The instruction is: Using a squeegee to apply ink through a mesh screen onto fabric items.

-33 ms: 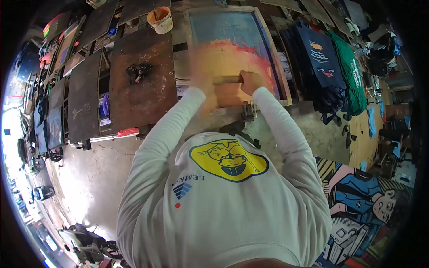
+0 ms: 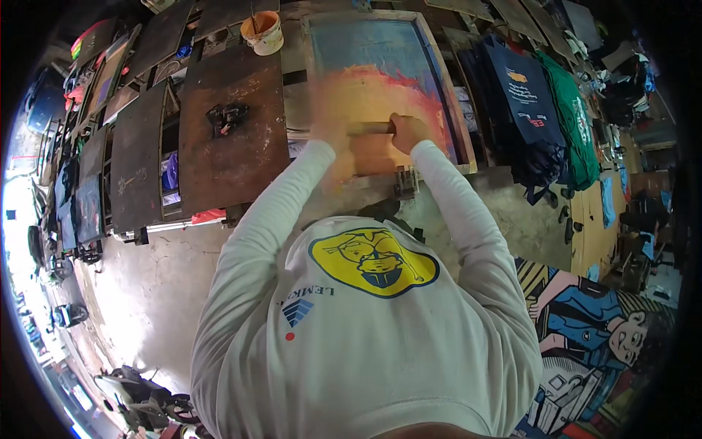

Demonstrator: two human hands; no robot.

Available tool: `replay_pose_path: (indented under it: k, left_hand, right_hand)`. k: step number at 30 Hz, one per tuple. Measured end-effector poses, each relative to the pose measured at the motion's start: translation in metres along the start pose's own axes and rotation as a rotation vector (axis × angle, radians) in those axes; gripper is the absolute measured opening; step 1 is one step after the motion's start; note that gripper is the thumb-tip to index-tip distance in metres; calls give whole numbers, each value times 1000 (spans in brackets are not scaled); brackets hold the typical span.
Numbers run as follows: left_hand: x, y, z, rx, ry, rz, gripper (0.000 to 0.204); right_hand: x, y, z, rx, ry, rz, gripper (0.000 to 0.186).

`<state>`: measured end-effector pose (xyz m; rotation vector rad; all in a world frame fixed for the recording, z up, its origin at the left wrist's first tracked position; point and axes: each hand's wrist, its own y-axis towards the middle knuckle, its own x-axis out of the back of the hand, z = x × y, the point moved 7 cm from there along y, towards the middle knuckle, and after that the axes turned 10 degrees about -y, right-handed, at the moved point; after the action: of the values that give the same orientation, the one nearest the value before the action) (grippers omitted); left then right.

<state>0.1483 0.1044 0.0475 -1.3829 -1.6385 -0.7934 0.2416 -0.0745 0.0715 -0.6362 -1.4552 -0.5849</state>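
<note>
A wooden-framed printing screen (image 2: pixel 468 146) lies on the bench in front of me, its mesh stained blue at the far end and yellow, orange and red nearer. Across the near half of the mesh lies a squeegee (image 2: pixel 371 128) with a wooden handle. The fingers of my right hand (image 2: pixel 412 134) are closed around its right end. My left hand (image 2: pixel 329 134) is at the squeegee's left end, but a smeared patch of the picture hides its fingers. By the screen's near edge is a dark metal hinge clamp (image 2: pixel 406 181).
Left of the screen is a dark board (image 2: pixel 234 161) with a crumpled black scrap (image 2: pixel 228 118) on it. An orange-rimmed bucket (image 2: pixel 262 35) holding a stick stands beyond. Navy bags (image 2: pixel 530 95) and green cloth (image 2: pixel 570 117) hang over boards at right.
My right hand has shifted very slightly left on the screen, still gripping the squeegee. Nothing else has visibly moved.
</note>
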Motion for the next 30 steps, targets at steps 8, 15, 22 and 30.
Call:
replay_pose_path:
  k: [8,15,22,30]
  left_hand:
    - [-21,-61,-6,-27,-89,-41,37]
    - [-13,-92,-33,49,-164,28,30]
    - [13,-45,-36,-23,-27,74,41]
    - [-8,-23,-6,10,-78,74,50]
  right_hand:
    - [-1,-50,26,102,58,71,31]
    - [6,-70,15,68,84,132,28]
    - [8,-24,4,53,78,188,24]
    - [8,-4,4,30,34,182,24]
